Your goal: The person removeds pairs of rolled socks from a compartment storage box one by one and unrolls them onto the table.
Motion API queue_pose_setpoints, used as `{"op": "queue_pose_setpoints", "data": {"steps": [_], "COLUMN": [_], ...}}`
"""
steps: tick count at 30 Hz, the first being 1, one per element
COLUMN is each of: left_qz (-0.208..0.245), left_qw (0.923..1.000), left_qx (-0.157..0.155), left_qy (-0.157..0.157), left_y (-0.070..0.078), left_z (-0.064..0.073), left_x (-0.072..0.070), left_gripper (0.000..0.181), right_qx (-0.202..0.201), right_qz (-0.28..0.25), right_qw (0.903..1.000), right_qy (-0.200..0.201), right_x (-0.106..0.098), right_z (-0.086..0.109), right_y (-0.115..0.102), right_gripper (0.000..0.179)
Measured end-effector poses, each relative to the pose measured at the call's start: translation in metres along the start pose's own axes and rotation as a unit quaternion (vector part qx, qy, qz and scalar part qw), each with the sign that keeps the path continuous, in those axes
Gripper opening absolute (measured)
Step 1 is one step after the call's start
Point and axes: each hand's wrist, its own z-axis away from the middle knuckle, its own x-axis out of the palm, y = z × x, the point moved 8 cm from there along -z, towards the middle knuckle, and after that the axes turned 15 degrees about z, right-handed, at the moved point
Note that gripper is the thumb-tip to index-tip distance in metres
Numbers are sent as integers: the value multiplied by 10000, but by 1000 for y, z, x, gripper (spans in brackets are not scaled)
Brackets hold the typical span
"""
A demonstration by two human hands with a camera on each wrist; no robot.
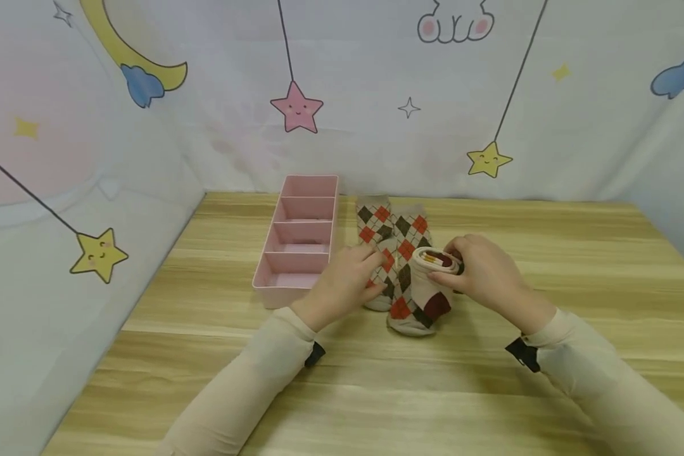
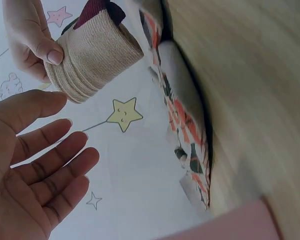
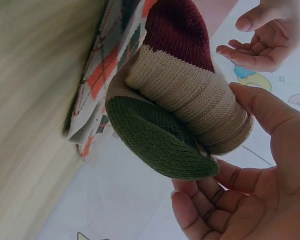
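Note:
A rolled-up pair of socks point(image 1: 431, 282), beige with dark red and green parts, is held above the argyle socks. My right hand point(image 1: 484, 266) pinches its upper end between thumb and fingers. In the right wrist view the green part point(image 3: 157, 140) and dark red part point(image 3: 180, 32) both show. My left hand point(image 1: 348, 278) hovers by the argyle socks, its fingers loosely spread and holding nothing in the left wrist view. Two argyle socks, a nearer one point(image 1: 401, 308) and another point(image 1: 370, 218), lie flat side by side, patterned in red, dark green and beige.
A pink divided box point(image 1: 282, 296) with several compartments in a row stands left of the socks; no contents show in it. The wooden table point(image 1: 376, 399) extends to a printed cloth backdrop point(image 1: 365, 158) behind and at the sides.

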Motion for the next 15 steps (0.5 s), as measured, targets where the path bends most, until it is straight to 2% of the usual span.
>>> {"op": "queue_pose_setpoints", "data": {"steps": [3,10,15], "left_qz": [57,39,-117], "left_qw": [9999,9979,9970], "left_qx": [4,-31,195], "left_qy": [-115,-643,-735], "left_y": [4,17,28], "left_z": [-4,-13,-21], "left_x": [8,29,40], "left_gripper": [28,26,30], "right_qx": [90,290,140], "right_qz": [21,66,-83], "right_qw": [9999,9987,9991], "right_qy": [-76,-402,-402], "right_x": [2,11,13], "right_z": [8,22,27], "right_y": [6,19,28], "right_gripper": [42,45,40]}}
